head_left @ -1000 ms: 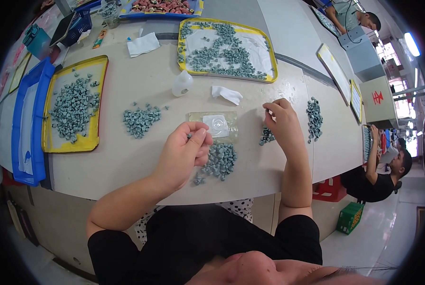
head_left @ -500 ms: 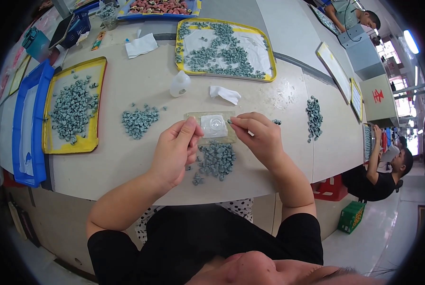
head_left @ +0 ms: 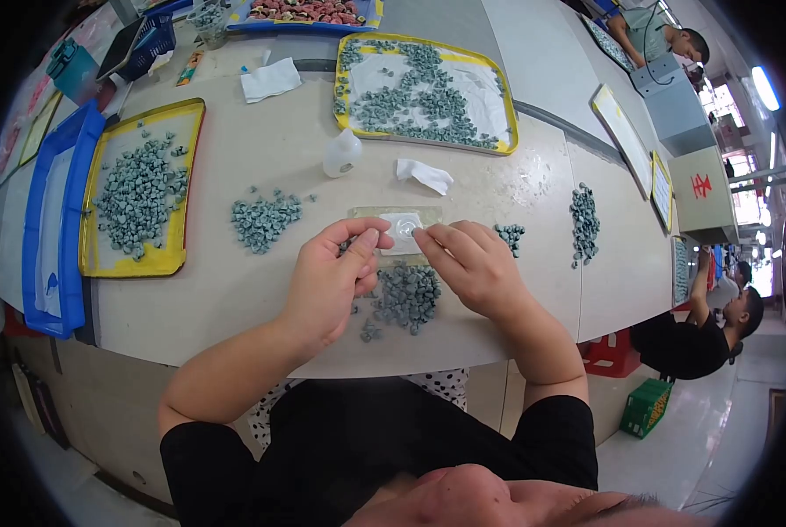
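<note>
At a worktable (head_left: 261, 329), a worker's left hand (head_left: 336, 277) curls, thumb against forefinger, around a small grey-green piece (head_left: 345, 247), while the right hand (head_left: 476, 263) bunches its fingertips at the right edge of a white square pad (head_left: 400, 245); whether they pinch anything cannot be told. The pad lies on a translucent mat (head_left: 430, 213) between the hands, just beyond a heap of grey-green pieces (head_left: 408, 297), with a white plastic bottle (head_left: 344, 156) and a folded white cloth (head_left: 425, 176) farther back.
</note>
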Tool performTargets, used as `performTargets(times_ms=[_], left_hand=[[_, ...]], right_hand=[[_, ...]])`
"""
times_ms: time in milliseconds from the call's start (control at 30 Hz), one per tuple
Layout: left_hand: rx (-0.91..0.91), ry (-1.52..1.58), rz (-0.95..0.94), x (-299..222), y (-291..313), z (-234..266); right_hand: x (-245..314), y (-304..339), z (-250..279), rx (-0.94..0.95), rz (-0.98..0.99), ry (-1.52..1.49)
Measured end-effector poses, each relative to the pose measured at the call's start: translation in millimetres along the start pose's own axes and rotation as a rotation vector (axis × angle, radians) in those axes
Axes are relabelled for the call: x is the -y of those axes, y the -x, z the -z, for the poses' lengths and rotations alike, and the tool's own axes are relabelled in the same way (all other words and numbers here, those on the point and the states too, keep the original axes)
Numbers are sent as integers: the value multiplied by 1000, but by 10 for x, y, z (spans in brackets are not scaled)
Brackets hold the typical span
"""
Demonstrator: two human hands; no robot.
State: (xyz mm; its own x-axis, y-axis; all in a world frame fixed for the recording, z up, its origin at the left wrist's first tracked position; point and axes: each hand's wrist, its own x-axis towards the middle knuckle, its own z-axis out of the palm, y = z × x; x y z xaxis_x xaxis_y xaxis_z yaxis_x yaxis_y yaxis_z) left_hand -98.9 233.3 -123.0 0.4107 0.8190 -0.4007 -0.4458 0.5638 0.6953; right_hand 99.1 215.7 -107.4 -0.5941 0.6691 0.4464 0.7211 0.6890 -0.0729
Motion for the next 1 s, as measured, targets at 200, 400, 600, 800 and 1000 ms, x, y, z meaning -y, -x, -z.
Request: performTargets(times_ms=[200,400,600,800,1000], left_hand=[[13,45,9,-36,-11,43],[43,-28,66,-29,23,44],[37,-119,51,11,21,41],[114,-35,231,-12,9,26],[121,33,307,16,25,-17]], right_hand=[[33,-35,-16,-20,-60,-112],[93,-26,-45,-133,-717,-749],[69,-29,11,-97,-1070,-1397],[96,-20,5,-97,-1097,-1485],[198,-27,-102,-287,-486,-716]])
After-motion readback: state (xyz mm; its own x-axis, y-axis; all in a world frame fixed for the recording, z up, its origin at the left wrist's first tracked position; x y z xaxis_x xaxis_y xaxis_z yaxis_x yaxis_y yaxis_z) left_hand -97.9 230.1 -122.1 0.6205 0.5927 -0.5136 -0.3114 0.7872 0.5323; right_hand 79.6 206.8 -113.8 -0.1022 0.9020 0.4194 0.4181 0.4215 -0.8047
